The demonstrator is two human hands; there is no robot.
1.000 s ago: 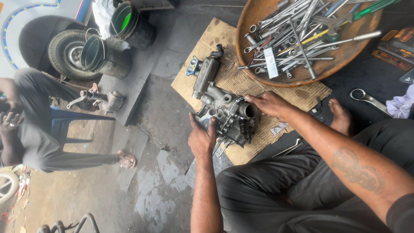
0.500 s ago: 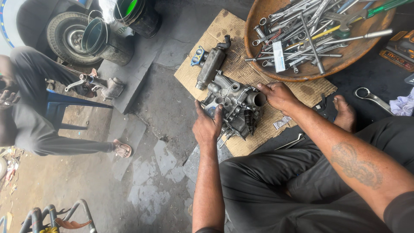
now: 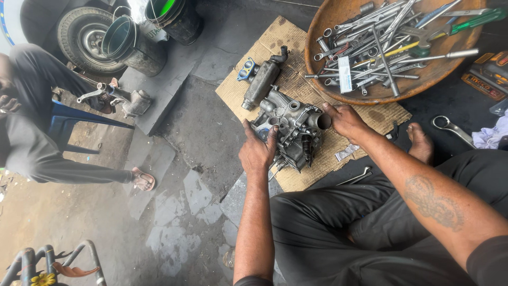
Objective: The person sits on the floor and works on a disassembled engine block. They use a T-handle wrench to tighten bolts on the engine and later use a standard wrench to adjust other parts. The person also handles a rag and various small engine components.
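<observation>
A grey metal engine housing point(image 3: 292, 127) with pipe stubs rests on a sheet of cardboard point(image 3: 288, 79) on the floor. My left hand point(image 3: 257, 151) grips its left side, fingers curled over the edge. My right hand point(image 3: 344, 119) holds its right side at a round pipe opening. A smaller cylindrical metal part point(image 3: 260, 82) with a blue gasket lies just beyond the housing on the cardboard.
A rusty round pan point(image 3: 370, 94) full of wrenches sits at the back right. A loose spanner point(image 3: 450, 128) lies by my bare foot point(image 3: 421, 143). Another person sits on a blue stool point(image 3: 71, 124) at left, near buckets point(image 3: 120, 36) and a small wheel point(image 3: 79, 34).
The view shifted slightly. Both hands stay on the housing; my left hand slid a little further onto its side.
</observation>
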